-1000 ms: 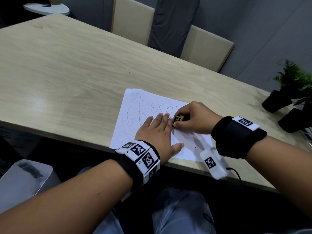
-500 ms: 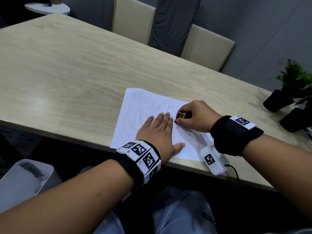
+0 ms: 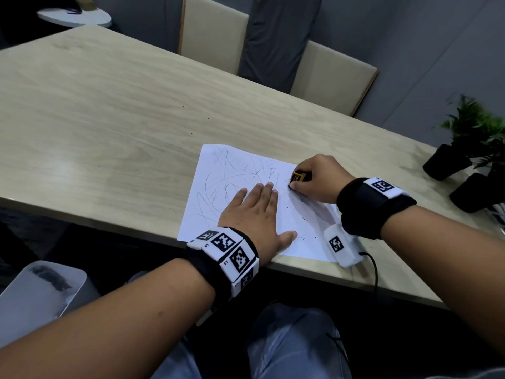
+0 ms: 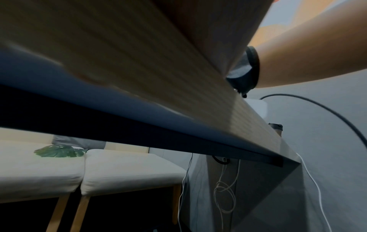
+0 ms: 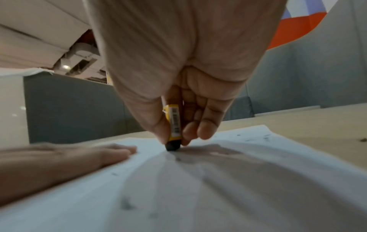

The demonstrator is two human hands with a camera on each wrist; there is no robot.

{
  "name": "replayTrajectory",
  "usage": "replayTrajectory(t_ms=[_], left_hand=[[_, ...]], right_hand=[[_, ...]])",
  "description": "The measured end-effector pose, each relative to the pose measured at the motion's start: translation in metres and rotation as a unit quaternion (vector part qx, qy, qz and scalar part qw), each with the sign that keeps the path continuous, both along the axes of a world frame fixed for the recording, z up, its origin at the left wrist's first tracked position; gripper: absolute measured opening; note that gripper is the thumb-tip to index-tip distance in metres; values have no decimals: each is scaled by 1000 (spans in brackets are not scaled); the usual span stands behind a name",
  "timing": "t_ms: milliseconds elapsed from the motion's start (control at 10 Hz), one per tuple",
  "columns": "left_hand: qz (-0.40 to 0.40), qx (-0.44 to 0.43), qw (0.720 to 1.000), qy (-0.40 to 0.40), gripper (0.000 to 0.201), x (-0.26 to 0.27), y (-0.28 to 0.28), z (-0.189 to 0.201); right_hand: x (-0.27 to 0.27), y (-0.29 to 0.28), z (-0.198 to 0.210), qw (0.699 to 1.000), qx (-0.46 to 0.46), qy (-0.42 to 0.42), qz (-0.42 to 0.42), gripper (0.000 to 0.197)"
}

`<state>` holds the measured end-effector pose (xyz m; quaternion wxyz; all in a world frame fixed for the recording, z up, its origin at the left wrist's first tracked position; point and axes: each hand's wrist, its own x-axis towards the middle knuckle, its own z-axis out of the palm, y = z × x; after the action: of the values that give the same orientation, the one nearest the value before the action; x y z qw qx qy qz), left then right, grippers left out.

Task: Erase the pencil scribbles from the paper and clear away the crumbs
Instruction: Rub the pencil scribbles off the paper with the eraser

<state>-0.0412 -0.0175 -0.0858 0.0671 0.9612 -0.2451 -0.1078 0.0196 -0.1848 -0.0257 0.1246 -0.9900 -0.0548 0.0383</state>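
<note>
Since a second ago the right hand (image 3: pixel 319 179) has slid farther from the left hand (image 3: pixel 254 214), pinching a yellow-sleeved black eraser (image 3: pixel 297 178) tip-down on the scribbled white paper sheet (image 3: pixel 218 181). Left hand lies flat on it, fingers straight; dark crumbs (image 5: pixel 126 204) scatter nearer the wrist on the pale wooden surface (image 3: pixel 109 119).

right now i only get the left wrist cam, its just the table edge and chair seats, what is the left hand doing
Observer: The left hand lies flat on the paper, fingers straight.
Operator: and the right one
Observer: The right hand pinches a yellow-sleeved eraser, its dark tip on the sheet.
Operator: scribbles gone yet
Observer: No, pencil scribbles cover the left part; dark crumbs dot the right part.
</note>
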Motion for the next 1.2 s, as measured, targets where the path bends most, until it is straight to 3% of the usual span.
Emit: replayTrajectory(t_ms=[200,400,800,900,1100,1200], left_hand=[[-3,1,1000,1,85,0,0,0],[-1,4,1000,2,85,0,1,1],[0,2,1000,3,86,-1,0,1],[-2,1,1000,2,86,0,1,1],[0,-1,1000,2,85,-2,1,2],[0,-5,1000,-1,85,-1,1,1]], right_hand=[[-17,10,-4,998,19,50,44,15],[-10,3,-1,1000,16,8,-5,13],[-11,-7,0,999,15,9,-51,16],[-20,0,-4,999,21,40,-18,18],[-11,-13,0,998,-5,8,-63,18],[-15,-2,0,999,8,20,-46,19]])
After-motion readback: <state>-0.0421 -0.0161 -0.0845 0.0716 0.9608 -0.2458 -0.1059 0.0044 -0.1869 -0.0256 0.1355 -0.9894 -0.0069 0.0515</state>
